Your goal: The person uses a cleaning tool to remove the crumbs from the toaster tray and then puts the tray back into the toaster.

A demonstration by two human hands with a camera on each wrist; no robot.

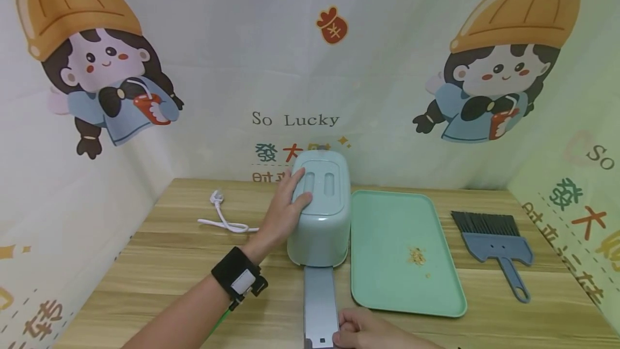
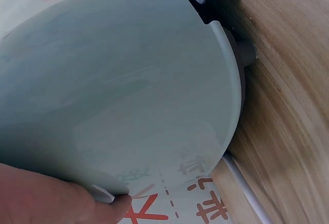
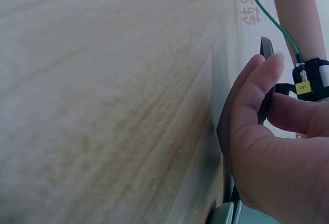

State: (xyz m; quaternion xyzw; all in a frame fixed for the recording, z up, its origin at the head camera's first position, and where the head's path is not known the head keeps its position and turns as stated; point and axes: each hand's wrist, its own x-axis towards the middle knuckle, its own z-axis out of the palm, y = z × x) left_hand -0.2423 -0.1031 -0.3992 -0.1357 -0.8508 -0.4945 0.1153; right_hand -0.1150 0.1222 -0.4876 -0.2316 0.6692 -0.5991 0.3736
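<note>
A pale green toaster (image 1: 319,241) stands on the table, its lid (image 1: 321,206) on top. My left hand (image 1: 283,206) rests over its upper left edge, fingers and thumb laid on the lid. From the toaster's base a long grey metal crumb tray (image 1: 319,300) sticks out toward me. Its near right edge is pinched between the thumb and fingers of my right hand (image 1: 360,330). In the right wrist view, that hand (image 3: 262,136) bends round the dark end of the tray. The toaster's glossy wall (image 2: 128,80) fills most of the left wrist view.
Right of the toaster lies a green serving tray (image 1: 387,263) with a small pile of crumbs (image 1: 416,256). A blue dustpan brush (image 1: 499,249) with black bristles lies farther right. The white power cord (image 1: 234,226) with its plug lies left. Printed cloth hangs around the wooden table (image 1: 160,263).
</note>
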